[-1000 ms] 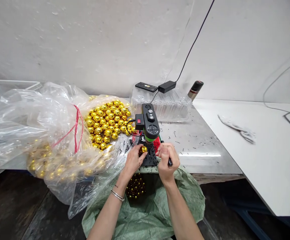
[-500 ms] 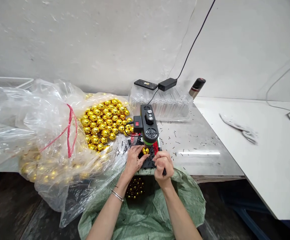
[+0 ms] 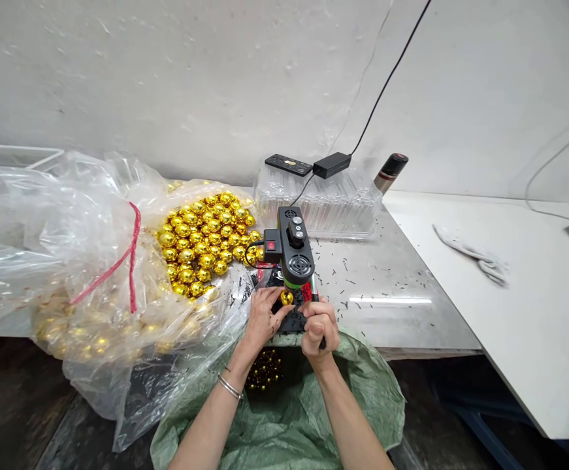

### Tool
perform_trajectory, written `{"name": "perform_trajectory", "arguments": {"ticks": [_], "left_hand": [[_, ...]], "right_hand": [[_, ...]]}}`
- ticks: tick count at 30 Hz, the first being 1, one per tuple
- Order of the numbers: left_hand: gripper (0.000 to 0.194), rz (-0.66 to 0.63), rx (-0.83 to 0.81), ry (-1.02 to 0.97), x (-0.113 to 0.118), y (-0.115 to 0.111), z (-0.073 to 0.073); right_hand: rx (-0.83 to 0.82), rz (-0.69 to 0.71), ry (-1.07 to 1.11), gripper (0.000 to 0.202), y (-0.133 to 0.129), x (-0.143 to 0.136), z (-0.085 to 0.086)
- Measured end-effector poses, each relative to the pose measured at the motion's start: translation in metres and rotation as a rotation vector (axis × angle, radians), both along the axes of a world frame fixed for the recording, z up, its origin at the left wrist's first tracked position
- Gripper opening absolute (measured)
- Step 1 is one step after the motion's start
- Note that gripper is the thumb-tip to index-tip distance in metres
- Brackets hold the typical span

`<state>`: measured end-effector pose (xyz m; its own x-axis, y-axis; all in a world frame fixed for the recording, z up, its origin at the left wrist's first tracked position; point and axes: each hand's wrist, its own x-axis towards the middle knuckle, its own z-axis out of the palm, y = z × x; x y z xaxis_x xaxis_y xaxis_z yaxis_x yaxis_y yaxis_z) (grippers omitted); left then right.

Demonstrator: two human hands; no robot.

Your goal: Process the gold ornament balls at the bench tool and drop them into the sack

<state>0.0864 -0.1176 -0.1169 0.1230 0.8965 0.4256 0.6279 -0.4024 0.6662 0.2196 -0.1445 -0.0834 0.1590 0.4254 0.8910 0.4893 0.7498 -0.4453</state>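
Under the head of a small black bench drill press (image 3: 298, 245), a shiny gold ball (image 3: 287, 298) is held by my left hand (image 3: 264, 316), its thumb and fingers closed around the sides. My right hand (image 3: 320, 324) is wrapped round the black lever handle (image 3: 323, 343) at the machine's right side. The tool tip over the ball is hidden by the machine's head. Dark shavings lie on the black base beneath the ball.
Many gold balls (image 3: 206, 241) spill from a clear plastic bag (image 3: 112, 274) tied with pink string at left. A green sack (image 3: 362, 391) hangs open below the table edge, gold balls inside. Behind stand a clear plastic box (image 3: 318, 196), a power adapter (image 3: 332, 164) and a bottle (image 3: 390, 172).
My right hand and the lever look almost the same, and the ball stays in my left hand. The whole view has shifted very slightly.
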Motion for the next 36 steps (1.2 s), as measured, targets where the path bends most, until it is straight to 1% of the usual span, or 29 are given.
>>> {"name": "perform_trajectory", "arguments": {"ticks": [7, 10, 12, 14, 15, 18, 20, 21, 23, 26, 28, 29, 30, 32, 34, 36], "left_hand": [[0.031, -0.014, -0.012, 0.006, -0.001, 0.001, 0.002], [0.030, -0.013, -0.016, 0.006, -0.001, 0.000, 0.002], [0.031, -0.008, -0.007, -0.001, -0.001, 0.000, 0.001], [0.031, -0.004, 0.000, -0.009, 0.000, 0.002, 0.000], [0.031, -0.003, 0.000, -0.014, 0.000, 0.003, -0.001], [0.031, -0.003, 0.001, -0.027, 0.001, 0.003, 0.001], [0.032, -0.005, 0.023, -0.035, -0.001, -0.006, 0.002], [0.033, -0.006, 0.041, -0.034, -0.003, -0.014, 0.002], [0.035, -0.013, 0.076, -0.012, -0.006, -0.036, 0.001], [0.039, -0.070, 0.086, 0.061, -0.011, -0.070, -0.002], [0.046, -0.104, 0.094, 0.089, -0.014, -0.081, 0.001], [0.049, -0.099, 0.106, 0.090, -0.017, -0.082, 0.005], [0.050, -0.070, 0.121, 0.085, -0.021, -0.078, 0.010], [0.041, 0.063, 0.149, 0.080, -0.033, -0.062, 0.023], [0.032, 0.271, 0.142, 0.118, -0.051, -0.039, 0.035], [0.028, 0.486, 0.084, 0.201, -0.074, -0.016, 0.042]], "right_hand": [[0.021, -0.011, -0.008, 0.031, 0.001, -0.001, 0.002], [0.030, 0.004, -0.062, 0.031, 0.001, -0.001, -0.001], [0.027, 0.012, -0.073, 0.031, 0.001, 0.000, 0.001], [0.021, 0.017, -0.033, 0.032, 0.001, 0.000, 0.009], [0.019, 0.015, -0.005, 0.033, 0.001, 0.000, 0.016], [-0.024, -0.018, 0.049, 0.032, 0.000, -0.001, 0.046], [-0.097, -0.035, 0.076, 0.032, -0.001, -0.002, 0.066], [-0.129, -0.030, 0.086, 0.031, -0.002, -0.002, 0.073], [-0.162, -0.010, 0.100, 0.031, -0.003, -0.002, 0.080], [-0.149, -0.016, 0.136, 0.032, -0.005, -0.004, 0.074], [-0.145, -0.027, 0.168, 0.033, -0.005, -0.006, 0.066], [-0.149, -0.028, 0.182, 0.034, -0.005, -0.006, 0.063], [-0.153, -0.027, 0.193, 0.034, -0.005, -0.007, 0.060], [-0.160, -0.024, 0.209, 0.034, -0.004, -0.007, 0.058], [-0.159, -0.019, 0.213, 0.035, -0.004, -0.007, 0.058], [-0.155, -0.018, 0.215, 0.035, -0.004, -0.007, 0.058]]}}
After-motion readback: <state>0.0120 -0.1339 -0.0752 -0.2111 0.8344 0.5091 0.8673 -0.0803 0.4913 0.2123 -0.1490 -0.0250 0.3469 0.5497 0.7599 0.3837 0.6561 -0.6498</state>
